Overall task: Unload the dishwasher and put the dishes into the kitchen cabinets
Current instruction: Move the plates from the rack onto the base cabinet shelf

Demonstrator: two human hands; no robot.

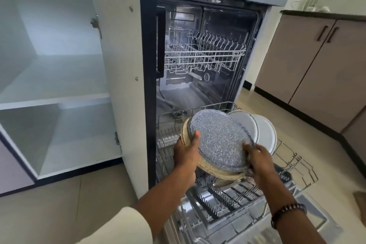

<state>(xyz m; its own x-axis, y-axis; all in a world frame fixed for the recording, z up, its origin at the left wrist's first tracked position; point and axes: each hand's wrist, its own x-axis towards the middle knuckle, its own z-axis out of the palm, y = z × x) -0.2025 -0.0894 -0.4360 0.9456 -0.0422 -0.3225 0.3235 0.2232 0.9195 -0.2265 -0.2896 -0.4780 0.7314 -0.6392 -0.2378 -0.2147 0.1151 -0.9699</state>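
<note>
Above the pulled-out lower rack [293,166], we see the speckled plate stack [217,140] held tilted between both hands: left hand [187,154] and right hand [259,159] both curled on its rim. Open cabinet [59,101] lies left, nearer our left hand.

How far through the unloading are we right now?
Early to midway, as far as one view shows. Done: the upper rack looks emptied. In hand: the left hand and right hand hold a stack of speckled plates above the lower rack. Left: two white plates stand behind the stack, and the open cabinet's shelves show no dishes.
</note>
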